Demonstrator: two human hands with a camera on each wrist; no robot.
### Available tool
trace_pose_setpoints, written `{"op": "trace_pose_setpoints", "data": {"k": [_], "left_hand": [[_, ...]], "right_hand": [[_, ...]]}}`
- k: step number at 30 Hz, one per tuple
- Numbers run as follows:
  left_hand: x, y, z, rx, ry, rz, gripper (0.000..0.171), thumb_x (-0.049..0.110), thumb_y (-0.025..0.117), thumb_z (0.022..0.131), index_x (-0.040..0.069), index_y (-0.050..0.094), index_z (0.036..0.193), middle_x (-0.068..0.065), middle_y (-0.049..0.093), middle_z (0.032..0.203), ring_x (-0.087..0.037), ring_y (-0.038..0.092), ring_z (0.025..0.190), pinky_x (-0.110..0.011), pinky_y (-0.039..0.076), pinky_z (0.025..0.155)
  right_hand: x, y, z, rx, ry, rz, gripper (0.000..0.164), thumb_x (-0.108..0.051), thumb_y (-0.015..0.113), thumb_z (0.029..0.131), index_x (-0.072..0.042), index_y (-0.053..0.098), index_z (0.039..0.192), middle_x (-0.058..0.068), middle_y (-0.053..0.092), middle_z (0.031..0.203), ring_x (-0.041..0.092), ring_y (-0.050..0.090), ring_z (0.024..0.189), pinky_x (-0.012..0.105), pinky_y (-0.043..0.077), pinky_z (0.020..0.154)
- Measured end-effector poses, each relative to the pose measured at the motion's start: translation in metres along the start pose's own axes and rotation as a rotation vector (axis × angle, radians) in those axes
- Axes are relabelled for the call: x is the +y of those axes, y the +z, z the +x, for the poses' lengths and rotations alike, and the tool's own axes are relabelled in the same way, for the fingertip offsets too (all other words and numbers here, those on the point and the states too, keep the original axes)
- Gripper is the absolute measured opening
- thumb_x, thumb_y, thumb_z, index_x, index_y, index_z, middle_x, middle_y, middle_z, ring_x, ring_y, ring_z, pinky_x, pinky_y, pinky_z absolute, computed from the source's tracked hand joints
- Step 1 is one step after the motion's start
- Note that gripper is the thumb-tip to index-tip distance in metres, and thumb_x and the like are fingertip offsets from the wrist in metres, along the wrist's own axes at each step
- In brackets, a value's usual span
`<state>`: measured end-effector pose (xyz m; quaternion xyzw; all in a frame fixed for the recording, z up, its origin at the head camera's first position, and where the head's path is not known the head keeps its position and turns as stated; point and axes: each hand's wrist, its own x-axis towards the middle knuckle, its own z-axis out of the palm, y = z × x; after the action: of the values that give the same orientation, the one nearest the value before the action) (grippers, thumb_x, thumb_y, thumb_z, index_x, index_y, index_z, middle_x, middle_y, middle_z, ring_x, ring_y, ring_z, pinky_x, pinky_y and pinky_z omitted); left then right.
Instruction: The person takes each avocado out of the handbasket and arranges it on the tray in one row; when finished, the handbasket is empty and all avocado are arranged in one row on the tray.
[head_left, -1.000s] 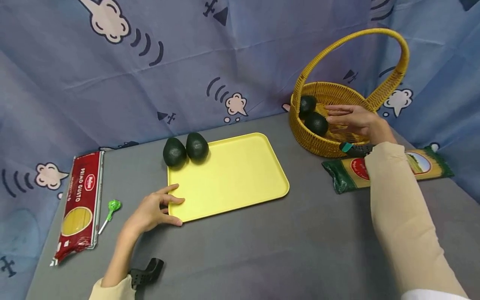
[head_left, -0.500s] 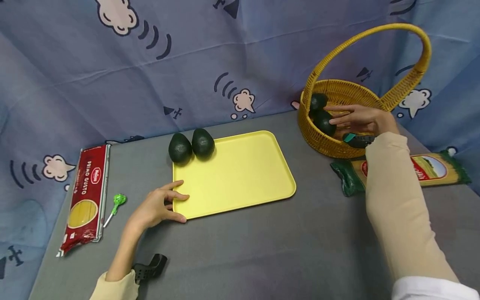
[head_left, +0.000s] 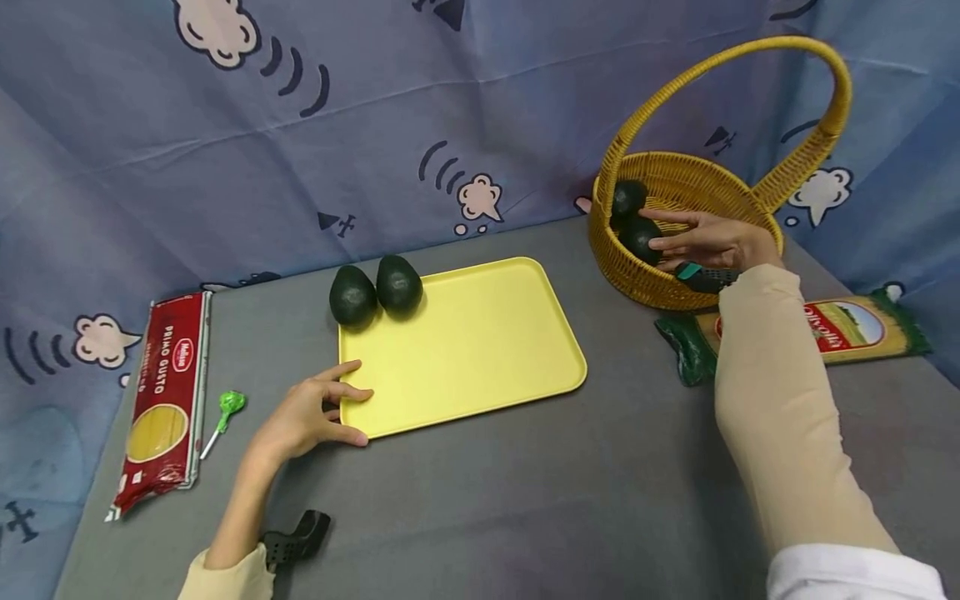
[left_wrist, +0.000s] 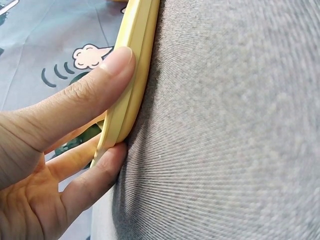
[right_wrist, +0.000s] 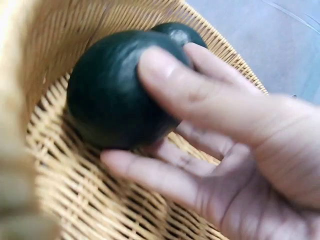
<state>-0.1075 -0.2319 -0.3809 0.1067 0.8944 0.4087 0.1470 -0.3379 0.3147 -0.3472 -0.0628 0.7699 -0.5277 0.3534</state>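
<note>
My right hand (head_left: 708,239) reaches into the yellow wicker basket (head_left: 630,279) at the back right. Its thumb lies on the nearer dark green avocado (right_wrist: 117,90), and the fingers curl round its side and underneath. Behind that one, a second avocado (head_left: 628,198) rests against the basket wall. At the near left corner of the yellow tray (head_left: 472,358), my left hand (head_left: 303,417) holds the rim, thumb on the front edge and fingers spread over the left side. Two more avocados, one left (head_left: 352,297) and one right (head_left: 399,286), sit at the tray's far left corner.
A red pasta pack (head_left: 163,400) lies at the far left, with a green lollipop (head_left: 228,406) beside it. Partly under my right forearm is a green-ended pasta pack (head_left: 847,327). The basket's tall handle (head_left: 720,57) arches above my right hand. A blue patterned cloth (head_left: 375,125) hangs behind.
My right hand has moved slightly left and closed in on the nearer avocado in the basket. The left hand stays at the tray corner. The head view has shifted slightly.
</note>
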Motion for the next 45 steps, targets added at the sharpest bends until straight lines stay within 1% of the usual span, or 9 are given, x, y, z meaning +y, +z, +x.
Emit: {"op": "trace_pose_setpoints", "data": {"k": [7,18,22,25,27,29,34,40,45], "left_hand": [[0.003,0.003,0.002,-0.002,0.007,0.008,0.054,0.011,0.087,0.068,-0.005,0.068,0.116,-0.022,0.034,0.149,-0.044,0.038,0.131,-0.042,0.054,0.089],[0.000,0.005,0.000,-0.002,0.036,0.013,0.054,0.010,0.087,0.067,-0.006,0.068,0.115,-0.024,0.036,0.148,-0.045,0.040,0.128,-0.043,0.054,0.088],[0.001,0.003,-0.001,0.000,0.037,0.012,0.054,0.010,0.087,0.067,-0.006,0.067,0.115,-0.024,0.035,0.148,-0.045,0.040,0.129,-0.044,0.054,0.089],[0.001,0.002,-0.001,0.002,0.032,0.014,0.054,0.010,0.087,0.067,-0.006,0.067,0.115,-0.024,0.035,0.148,-0.045,0.038,0.130,-0.044,0.054,0.089],[0.001,0.001,0.000,0.001,0.028,0.016,0.054,0.010,0.087,0.067,-0.006,0.067,0.115,-0.024,0.035,0.148,-0.045,0.037,0.130,-0.044,0.054,0.089],[0.001,0.000,0.000,0.003,0.024,0.020,0.055,0.011,0.087,0.067,-0.006,0.067,0.115,-0.024,0.035,0.148,-0.045,0.037,0.130,-0.044,0.054,0.089],[-0.001,-0.001,0.000,0.001,0.020,0.023,0.055,0.011,0.087,0.067,-0.006,0.067,0.115,-0.024,0.034,0.148,-0.045,0.039,0.129,-0.044,0.054,0.089],[0.000,-0.001,0.001,-0.007,0.025,0.031,0.055,0.010,0.087,0.067,-0.007,0.067,0.116,-0.025,0.034,0.148,-0.045,0.040,0.129,-0.044,0.054,0.089],[0.003,-0.001,0.000,-0.009,0.024,0.039,0.055,0.010,0.087,0.068,-0.007,0.067,0.116,-0.025,0.034,0.148,-0.045,0.040,0.128,-0.043,0.054,0.089]], "right_hand": [[0.005,-0.004,-0.008,0.036,0.017,-0.015,0.070,-0.013,0.051,0.100,-0.028,0.011,0.155,0.008,-0.011,0.160,0.004,0.061,0.102,0.026,0.054,0.089],[0.007,-0.002,-0.016,0.092,0.017,0.049,0.069,-0.010,0.053,0.099,-0.028,0.016,0.154,0.012,-0.006,0.160,0.008,0.061,0.106,0.032,0.055,0.089],[0.002,-0.003,-0.019,0.130,0.007,0.116,0.068,-0.008,0.055,0.098,-0.031,0.022,0.153,0.008,0.024,0.156,0.012,0.065,0.101,0.034,0.055,0.089],[-0.001,-0.003,-0.021,0.151,-0.004,0.162,0.068,-0.005,0.056,0.096,-0.031,0.026,0.152,-0.002,0.052,0.133,0.015,0.065,0.101,0.039,0.053,0.092],[-0.003,-0.003,-0.021,0.164,-0.005,0.193,0.068,-0.003,0.057,0.095,-0.030,0.029,0.151,-0.009,0.060,0.118,0.016,0.066,0.101,0.042,0.052,0.093],[-0.004,-0.003,-0.022,0.161,-0.009,0.194,0.068,-0.002,0.056,0.095,-0.030,0.029,0.151,-0.004,0.056,0.128,0.015,0.065,0.101,0.042,0.051,0.094],[-0.004,-0.001,-0.028,0.161,-0.017,0.168,0.068,-0.003,0.055,0.096,-0.033,0.028,0.151,0.013,0.018,0.156,0.013,0.065,0.100,0.043,0.051,0.094],[0.000,0.004,-0.033,0.182,-0.086,0.134,0.067,0.000,0.056,0.095,-0.029,0.032,0.150,0.007,0.036,0.141,0.015,0.066,0.100,0.045,0.053,0.091],[0.005,0.006,-0.035,0.148,-0.153,0.105,0.066,0.002,0.054,0.095,-0.025,0.031,0.151,0.011,0.027,0.152,0.011,0.064,0.103,0.041,0.056,0.087]]}}
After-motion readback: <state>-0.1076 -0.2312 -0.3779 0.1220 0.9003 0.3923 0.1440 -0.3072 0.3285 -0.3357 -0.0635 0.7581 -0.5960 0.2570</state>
